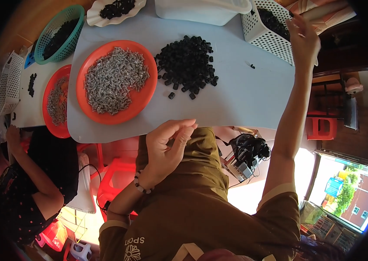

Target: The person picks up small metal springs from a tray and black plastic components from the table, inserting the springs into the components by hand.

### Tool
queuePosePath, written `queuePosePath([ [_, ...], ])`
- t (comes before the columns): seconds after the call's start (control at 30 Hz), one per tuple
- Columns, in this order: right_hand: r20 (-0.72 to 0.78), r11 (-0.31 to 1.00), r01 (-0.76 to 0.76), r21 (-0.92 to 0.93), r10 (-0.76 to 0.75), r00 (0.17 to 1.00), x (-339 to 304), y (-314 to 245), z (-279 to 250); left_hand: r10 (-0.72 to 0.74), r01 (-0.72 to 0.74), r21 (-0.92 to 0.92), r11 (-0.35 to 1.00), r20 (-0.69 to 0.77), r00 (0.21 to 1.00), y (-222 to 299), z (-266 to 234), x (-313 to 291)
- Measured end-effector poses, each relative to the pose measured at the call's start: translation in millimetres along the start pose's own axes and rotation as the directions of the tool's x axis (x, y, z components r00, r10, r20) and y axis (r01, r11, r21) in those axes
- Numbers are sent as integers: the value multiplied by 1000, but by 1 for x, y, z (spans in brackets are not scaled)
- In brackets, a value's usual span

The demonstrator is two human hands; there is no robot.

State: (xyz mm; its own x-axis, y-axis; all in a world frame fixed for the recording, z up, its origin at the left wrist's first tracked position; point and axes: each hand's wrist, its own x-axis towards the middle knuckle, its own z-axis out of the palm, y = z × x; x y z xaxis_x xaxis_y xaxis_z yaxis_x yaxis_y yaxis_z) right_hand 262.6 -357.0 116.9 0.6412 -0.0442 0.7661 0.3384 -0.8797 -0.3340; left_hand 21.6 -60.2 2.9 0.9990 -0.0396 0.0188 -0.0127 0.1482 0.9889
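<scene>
My left hand (168, 145) is just off the table's near edge, thumb and fingertips pinched together; anything between them is too small or hidden to make out. My right hand (304, 41) reaches far right over the rim of a white perforated basket (266, 45) that holds black pieces. Its fingers are curled together, and what they grip cannot be made out. A heap of small black cylindrical plastic pieces (186, 63) lies mid-table. Left of it, an orange plate (84, 108) carries a mass of small metal springs (113, 82).
A lone black piece (252, 66) lies near the basket. Along the back are a white tub (201, 13) and a white dish (92, 17) of black parts. At left, a co-worker's arm (40, 182) is beside a second red plate (49, 117), a green basket (40, 48) and a white basket (10, 85).
</scene>
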Motion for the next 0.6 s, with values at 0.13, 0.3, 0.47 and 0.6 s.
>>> queuePosePath([
  [0.13,168,998,16,59,-26,986,-18,3,38,-106,103,-30,994,-99,989,-3,-3,-3],
  [0.3,596,964,-131,233,-35,802,-90,-56,65,-187,185,-23,982,-99,977,-8,-12,-5],
  [0.47,660,974,-100,204,-61,749,-121,-54,83,-200,198,-32,980,-75,977,-5,-15,0],
  [0.6,675,969,-164,185,-4,737,-124,-55,83,-253,248,-79,966,-76,964,-2,-16,5],
])
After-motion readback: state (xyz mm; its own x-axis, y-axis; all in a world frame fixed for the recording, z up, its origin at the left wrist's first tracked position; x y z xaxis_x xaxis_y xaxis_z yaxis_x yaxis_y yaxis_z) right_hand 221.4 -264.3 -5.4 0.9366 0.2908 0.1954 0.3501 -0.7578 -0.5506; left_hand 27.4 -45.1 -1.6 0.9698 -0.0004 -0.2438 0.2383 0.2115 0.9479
